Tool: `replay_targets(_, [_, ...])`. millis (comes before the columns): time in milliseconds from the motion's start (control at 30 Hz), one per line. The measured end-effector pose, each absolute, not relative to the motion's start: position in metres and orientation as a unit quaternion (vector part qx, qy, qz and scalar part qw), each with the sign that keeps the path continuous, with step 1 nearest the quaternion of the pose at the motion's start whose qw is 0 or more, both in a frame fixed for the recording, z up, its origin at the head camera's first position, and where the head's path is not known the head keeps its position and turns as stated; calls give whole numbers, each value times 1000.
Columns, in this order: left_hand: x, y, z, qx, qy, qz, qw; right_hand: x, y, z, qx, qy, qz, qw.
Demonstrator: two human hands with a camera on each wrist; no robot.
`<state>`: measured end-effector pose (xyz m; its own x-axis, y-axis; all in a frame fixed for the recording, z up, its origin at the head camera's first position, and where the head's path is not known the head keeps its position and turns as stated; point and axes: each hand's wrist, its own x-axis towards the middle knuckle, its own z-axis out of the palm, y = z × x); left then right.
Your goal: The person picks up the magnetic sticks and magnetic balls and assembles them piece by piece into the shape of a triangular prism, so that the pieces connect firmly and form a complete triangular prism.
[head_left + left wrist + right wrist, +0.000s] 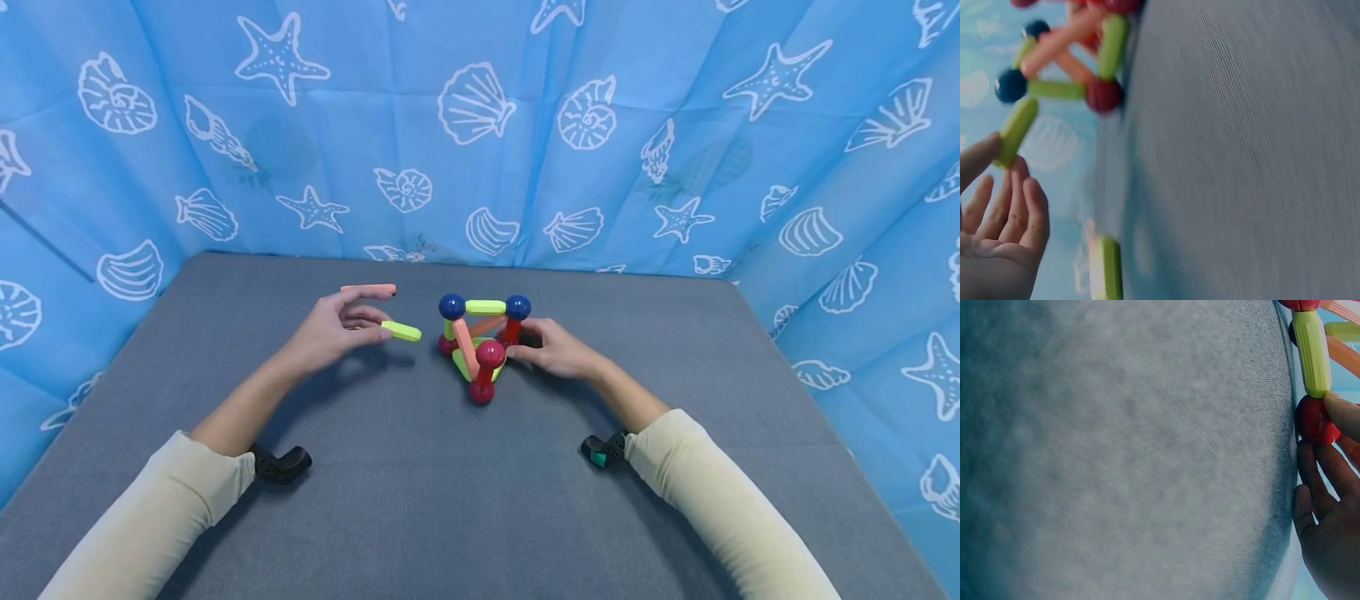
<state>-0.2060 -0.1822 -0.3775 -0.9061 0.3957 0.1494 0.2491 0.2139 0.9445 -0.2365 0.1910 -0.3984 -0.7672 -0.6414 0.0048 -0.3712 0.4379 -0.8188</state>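
My left hand (330,329) pinches a yellow-green magnetic rod (401,331) between thumb and fingertips, raised over the table just left of a magnetic stick-and-ball frame (485,307). In the left wrist view, the far end of this rod (1017,128) comes close to a dark blue ball (1011,85) of the frame. Dark blue balls top the frame's back corners, and a red ball (491,353) tops the front one; orange, red and yellow-green rods link them. At the frame's right side, my right hand (558,346) pinches a red ball (1314,419) at the base.
An orange rod (371,288) lies behind my left hand. Another yellow-green rod (1107,269) rests on the table near that hand. The grey table (450,500) ends at a blue curtain (337,142) printed with shells. Black wrist straps (281,464) hang below both sleeves.
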Motion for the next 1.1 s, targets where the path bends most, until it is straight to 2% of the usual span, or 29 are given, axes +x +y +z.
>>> replay_targets(200, [-195,-154,-366,167,724,661,101,-235,190,-397,-297,836,-433,158])
replay_targets(500, [-187,-122,-363,178,706,671,140,-235,190,-399,-292,839,-432,157])
replay_targets(733, [-185,-113,-362,164,714,668,128,-234,189,-399,-295,835,-436,158])
replay_targets(1100, [-173,-91,-363,38,687,717,116,-235,189,-396,-297,832,-440,163])
